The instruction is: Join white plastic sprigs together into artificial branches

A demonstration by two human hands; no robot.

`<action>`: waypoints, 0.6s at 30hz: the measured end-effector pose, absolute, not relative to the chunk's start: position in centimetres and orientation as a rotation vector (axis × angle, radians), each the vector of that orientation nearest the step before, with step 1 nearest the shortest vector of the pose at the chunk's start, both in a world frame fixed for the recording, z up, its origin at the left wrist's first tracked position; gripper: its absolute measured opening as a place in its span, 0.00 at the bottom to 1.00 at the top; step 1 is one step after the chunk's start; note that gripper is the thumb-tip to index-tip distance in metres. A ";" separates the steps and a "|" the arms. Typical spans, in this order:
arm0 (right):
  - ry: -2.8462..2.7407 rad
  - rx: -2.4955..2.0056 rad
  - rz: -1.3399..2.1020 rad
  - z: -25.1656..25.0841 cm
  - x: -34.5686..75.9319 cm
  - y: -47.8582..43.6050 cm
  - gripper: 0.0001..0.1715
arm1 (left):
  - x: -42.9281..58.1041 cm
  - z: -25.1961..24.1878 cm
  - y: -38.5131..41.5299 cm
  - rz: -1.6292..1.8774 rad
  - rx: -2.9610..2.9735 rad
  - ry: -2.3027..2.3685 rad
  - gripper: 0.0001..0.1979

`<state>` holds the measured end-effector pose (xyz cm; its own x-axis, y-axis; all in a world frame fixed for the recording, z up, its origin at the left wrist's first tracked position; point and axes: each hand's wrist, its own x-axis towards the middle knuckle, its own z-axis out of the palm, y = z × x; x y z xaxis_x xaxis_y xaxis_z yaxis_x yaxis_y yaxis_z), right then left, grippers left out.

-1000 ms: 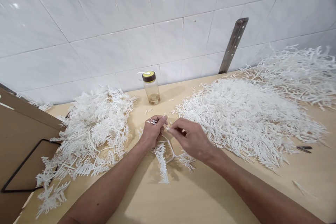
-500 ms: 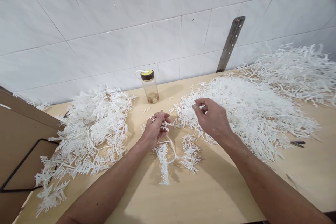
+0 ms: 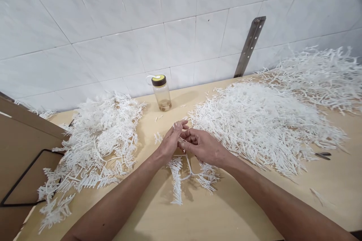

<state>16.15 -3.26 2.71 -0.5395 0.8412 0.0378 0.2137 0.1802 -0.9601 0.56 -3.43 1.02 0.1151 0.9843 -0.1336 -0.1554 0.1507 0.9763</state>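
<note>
Near the middle of the table, my left hand [image 3: 169,141] is closed on a white branched plastic piece [image 3: 189,173], whose feathery ends hang below the hands. My right hand [image 3: 202,146] meets it from the right, thumb and fingers pinched at the piece's upper part; whether a small bit is between those fingertips is hidden. A large pile of small white sprigs [image 3: 263,120] lies to the right of my right hand. Left of my left hand is a heap of white branched pieces [image 3: 104,139].
A clear bottle [image 3: 162,94] with a black and yellow lid stands by the tiled wall. Farther right are a metal bracket [image 3: 249,47], more white strands [image 3: 319,77] and a small dark tool [image 3: 322,156]. A cardboard box [image 3: 25,158] stands at the left edge.
My right hand has moved left and down from the sprig pile to meet my left hand. The hanging piece has shifted slightly downward.
</note>
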 end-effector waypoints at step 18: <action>-1.295 -1.099 1.603 1.5 16.7 -1.3 0.17 | -2.5 6.0 -1.9 1.083 1.428 1.405 0.10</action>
